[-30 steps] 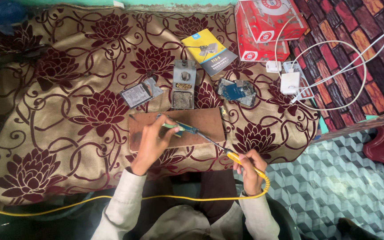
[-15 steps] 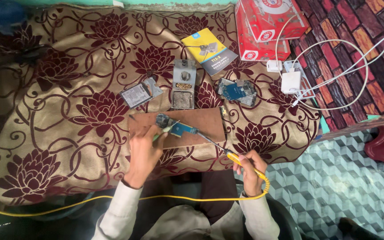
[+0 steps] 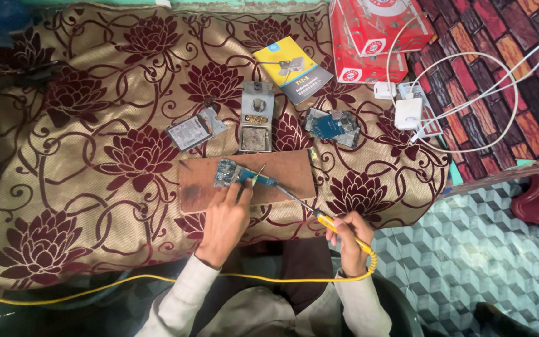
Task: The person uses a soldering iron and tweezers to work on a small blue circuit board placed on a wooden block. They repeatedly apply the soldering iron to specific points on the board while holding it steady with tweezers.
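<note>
I'm mid-soldering: my left hand [image 3: 224, 219] pinches tweezers [image 3: 256, 178] on the blue circuit board [image 3: 239, 175] lying on the brown board [image 3: 244, 181], right hand [image 3: 349, 240] gripping the yellow soldering iron [image 3: 325, 221], whose tip needs steady placement next.

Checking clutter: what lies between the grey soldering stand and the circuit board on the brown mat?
Head view: only bare brown mat separates the grey soldering stand from the circuit board.
</note>
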